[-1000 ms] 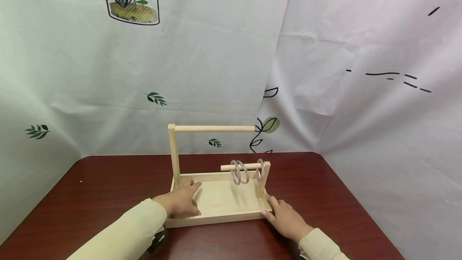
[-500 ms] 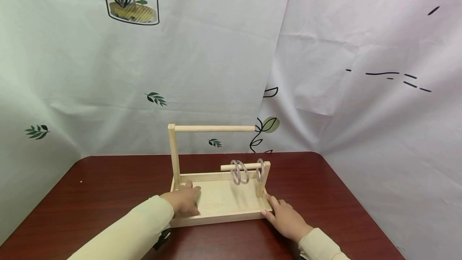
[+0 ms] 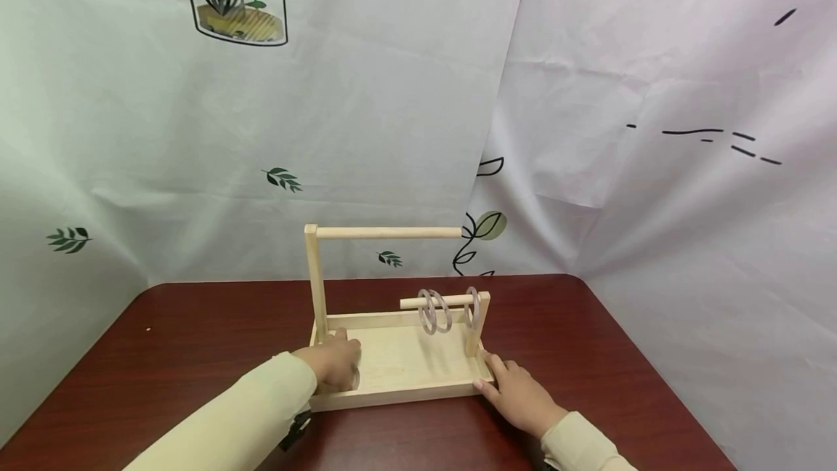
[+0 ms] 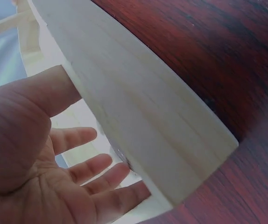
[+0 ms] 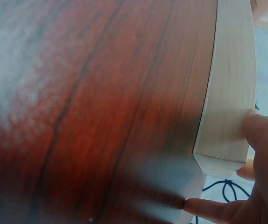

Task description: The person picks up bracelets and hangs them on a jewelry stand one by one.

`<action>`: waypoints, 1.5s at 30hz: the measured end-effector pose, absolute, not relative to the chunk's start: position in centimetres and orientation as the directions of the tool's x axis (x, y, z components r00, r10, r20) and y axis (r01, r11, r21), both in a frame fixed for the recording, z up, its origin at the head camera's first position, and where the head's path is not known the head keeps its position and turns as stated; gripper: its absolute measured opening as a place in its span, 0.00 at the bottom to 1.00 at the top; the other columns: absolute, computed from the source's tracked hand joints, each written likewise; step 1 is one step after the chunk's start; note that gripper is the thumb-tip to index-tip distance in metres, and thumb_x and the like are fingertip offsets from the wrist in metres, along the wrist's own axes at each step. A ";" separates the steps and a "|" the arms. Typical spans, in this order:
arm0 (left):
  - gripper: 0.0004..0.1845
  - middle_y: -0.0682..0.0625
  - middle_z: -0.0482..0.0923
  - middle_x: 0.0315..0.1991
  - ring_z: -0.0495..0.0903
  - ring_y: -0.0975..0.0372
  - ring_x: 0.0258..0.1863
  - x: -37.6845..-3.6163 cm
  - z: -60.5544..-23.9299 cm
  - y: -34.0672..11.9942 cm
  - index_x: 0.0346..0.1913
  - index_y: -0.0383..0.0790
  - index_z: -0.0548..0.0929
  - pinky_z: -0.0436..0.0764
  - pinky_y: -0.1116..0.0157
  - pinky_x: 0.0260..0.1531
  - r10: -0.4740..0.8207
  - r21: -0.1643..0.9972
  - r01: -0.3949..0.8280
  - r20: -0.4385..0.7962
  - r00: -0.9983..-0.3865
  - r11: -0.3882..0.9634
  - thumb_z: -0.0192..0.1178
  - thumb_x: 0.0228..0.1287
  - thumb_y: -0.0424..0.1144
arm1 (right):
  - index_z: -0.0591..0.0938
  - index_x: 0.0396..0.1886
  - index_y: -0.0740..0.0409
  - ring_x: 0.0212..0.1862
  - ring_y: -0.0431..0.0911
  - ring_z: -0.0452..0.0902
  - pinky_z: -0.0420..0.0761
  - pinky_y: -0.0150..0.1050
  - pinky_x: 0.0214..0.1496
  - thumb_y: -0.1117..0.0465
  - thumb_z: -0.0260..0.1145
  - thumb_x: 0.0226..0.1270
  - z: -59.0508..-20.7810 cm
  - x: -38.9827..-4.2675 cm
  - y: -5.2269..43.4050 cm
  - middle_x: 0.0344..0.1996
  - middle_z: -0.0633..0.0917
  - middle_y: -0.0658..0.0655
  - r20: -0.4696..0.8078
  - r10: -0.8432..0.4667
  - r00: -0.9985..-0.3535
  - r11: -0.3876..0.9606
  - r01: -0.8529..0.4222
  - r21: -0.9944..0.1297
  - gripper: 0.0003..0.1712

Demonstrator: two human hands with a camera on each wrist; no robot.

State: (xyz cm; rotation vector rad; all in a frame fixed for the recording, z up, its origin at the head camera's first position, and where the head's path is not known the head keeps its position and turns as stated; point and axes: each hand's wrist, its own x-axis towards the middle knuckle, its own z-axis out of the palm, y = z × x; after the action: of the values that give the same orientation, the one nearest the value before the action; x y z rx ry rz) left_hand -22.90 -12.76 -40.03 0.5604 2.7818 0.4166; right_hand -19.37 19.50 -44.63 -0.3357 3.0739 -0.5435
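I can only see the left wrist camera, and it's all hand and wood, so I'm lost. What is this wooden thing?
Observer: It's a wooden tray with two posts. Each post carries a bar, and the left post is taller.
Operator: Is anything on the bars?
Observer: Three pale rings hang on the low bar. The high bar is bare.
Operator: Where's the other hand?
Observer: The right hand rests against the tray's right front corner, on the red-brown table.
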 end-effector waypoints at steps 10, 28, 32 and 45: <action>0.15 0.43 0.67 0.35 0.67 0.50 0.37 -23.0 -41.3 -12.9 0.32 0.37 0.78 0.74 0.50 0.39 0.375 0.344 0.319 -0.107 -0.921 0.883 0.72 0.41 0.36 | 0.71 0.66 0.55 0.52 0.62 0.76 0.75 0.60 0.49 0.45 0.62 0.66 -44.6 -19.4 19.5 0.49 0.79 0.68 0.032 -0.208 -0.978 0.915 -0.206 -0.348 0.32; 0.19 0.44 0.70 0.35 0.69 0.50 0.39 -23.3 -42.1 -13.3 0.34 0.37 0.77 0.75 0.51 0.40 0.376 0.328 0.335 -0.068 -0.924 0.883 0.73 0.35 0.36 | 0.70 0.67 0.53 0.53 0.62 0.75 0.75 0.60 0.49 0.43 0.61 0.66 -44.6 -19.5 19.5 0.50 0.78 0.68 0.010 -0.208 -0.978 0.913 -0.198 -0.355 0.33; 0.19 0.44 0.69 0.34 0.69 0.50 0.38 -23.1 -42.1 -13.3 0.32 0.38 0.76 0.75 0.52 0.38 0.379 0.345 0.341 -0.049 -0.924 0.875 0.73 0.34 0.36 | 0.70 0.67 0.53 0.52 0.62 0.76 0.76 0.60 0.49 0.43 0.62 0.66 -44.6 -19.5 19.4 0.50 0.78 0.68 0.011 -0.207 -0.978 0.915 -0.198 -0.352 0.34; 0.22 0.41 0.70 0.38 0.70 0.47 0.42 -23.2 -42.2 -13.3 0.35 0.36 0.77 0.75 0.50 0.43 0.376 0.344 0.345 -0.024 -0.926 0.873 0.73 0.33 0.38 | 0.70 0.66 0.53 0.53 0.62 0.75 0.75 0.60 0.49 0.43 0.61 0.66 -44.7 -19.5 19.3 0.50 0.78 0.68 0.017 -0.212 -0.977 0.914 -0.204 -0.350 0.33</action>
State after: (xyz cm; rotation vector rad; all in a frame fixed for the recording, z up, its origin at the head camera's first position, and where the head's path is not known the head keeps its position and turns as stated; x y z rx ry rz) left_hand -23.19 -13.29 -42.21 0.5693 2.9528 0.5169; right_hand -19.52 19.29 -44.68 -0.3315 3.0527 -0.5541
